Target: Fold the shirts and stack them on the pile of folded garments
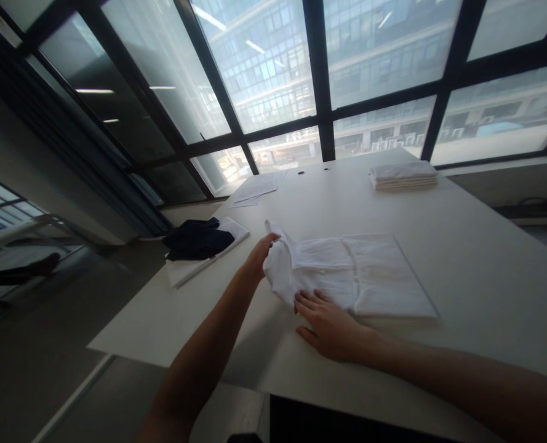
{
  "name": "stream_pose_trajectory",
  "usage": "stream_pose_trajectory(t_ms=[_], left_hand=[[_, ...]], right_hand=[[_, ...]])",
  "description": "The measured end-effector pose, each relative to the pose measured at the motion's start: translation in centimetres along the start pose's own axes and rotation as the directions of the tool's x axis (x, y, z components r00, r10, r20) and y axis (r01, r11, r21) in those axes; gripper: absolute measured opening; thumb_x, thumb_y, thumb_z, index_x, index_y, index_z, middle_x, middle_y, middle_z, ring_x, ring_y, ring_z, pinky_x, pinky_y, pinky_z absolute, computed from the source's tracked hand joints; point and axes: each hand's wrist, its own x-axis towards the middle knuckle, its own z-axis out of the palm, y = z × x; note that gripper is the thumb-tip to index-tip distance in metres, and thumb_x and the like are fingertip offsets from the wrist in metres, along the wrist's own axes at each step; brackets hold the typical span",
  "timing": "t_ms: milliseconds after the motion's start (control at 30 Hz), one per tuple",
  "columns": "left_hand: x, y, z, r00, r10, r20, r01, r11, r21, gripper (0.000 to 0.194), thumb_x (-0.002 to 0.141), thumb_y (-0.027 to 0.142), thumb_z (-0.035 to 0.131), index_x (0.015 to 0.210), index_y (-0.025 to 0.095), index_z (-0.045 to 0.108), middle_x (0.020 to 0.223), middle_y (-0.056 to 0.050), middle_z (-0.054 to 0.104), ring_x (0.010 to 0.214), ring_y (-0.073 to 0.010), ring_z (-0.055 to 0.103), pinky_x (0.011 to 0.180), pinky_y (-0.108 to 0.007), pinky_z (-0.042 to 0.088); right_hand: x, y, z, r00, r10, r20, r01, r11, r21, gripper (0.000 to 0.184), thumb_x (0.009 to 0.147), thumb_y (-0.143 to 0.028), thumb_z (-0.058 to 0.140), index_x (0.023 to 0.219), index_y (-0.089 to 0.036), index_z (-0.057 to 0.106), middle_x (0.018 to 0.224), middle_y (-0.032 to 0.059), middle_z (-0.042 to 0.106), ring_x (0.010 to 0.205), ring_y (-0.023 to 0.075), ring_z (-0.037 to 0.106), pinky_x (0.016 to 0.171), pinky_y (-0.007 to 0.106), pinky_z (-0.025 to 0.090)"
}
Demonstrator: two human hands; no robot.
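White cloth [326,264] | left grip [257,257]: raised end | right grip [331,329]: touching

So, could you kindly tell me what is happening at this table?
Someone is handling a white cloth on the table. The left hand holds its raised left end, while the right hand touches its near edge. A folded white stack lies toward the far right; dark cloth lies to the left.

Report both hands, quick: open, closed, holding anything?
Left hand: closed, holding the lifted end of the white cloth.
Right hand: open, resting on the cloth's near edge.
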Motion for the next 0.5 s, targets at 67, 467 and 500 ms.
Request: stream_pose_trajectory(t_ms=[67,467,500], left_hand=[[0.1,0.4,1.7,0.999,-0.033,-0.007,0.032,0.994,-0.101,0.035,0.087,0.048,0.058,0.066,0.022,0.052,0.051,0.003,0.051,0.046,-0.0127,0.052,0.049,-0.026,0.045],[0.8,-0.6,10.4,0.965,0.088,0.247,-0.169,0.930,0.327,0.020,0.083,0.023,0.067,0.100,0.014,0.063,0.059,0.003,0.059,0.046,-0.0128,0.057,0.045,-0.022,0.044],[1.0,-1.1,10.8,0.963,0.090,0.254,-0.186,0.904,0.385,0.023,0.084,0.023,0.067,0.104,0.013,0.064,0.059,0.002,0.060,0.046,-0.0142,0.058,0.046,-0.024,0.045]], right_hand=[[-0.2,0.0,0.0,1.000,-0.006,0.004,0.006,1.000,-0.013,0.058,0.102,-0.036,0.050,0.154,-0.009,0.047,0.158,0.0210,0.047,0.151,0.0294,0.037,0.126,0.052,0.023],[-1.9,-4.2,-1.5,0.983,-0.182,-0.005,0.180,0.976,-0.125,0.019,0.098,-0.024,0.054,0.099,-0.016,0.071,0.099,0.0093,0.075,0.094,0.0236,0.068,0.090,0.037,0.050],[-1.8,-4.5,-2.2,0.982,-0.184,-0.030,0.180,0.978,-0.105,0.017,0.098,-0.022,0.054,0.093,-0.018,0.070,0.091,0.0066,0.073,0.086,0.0212,0.066,0.083,0.034,0.050]])
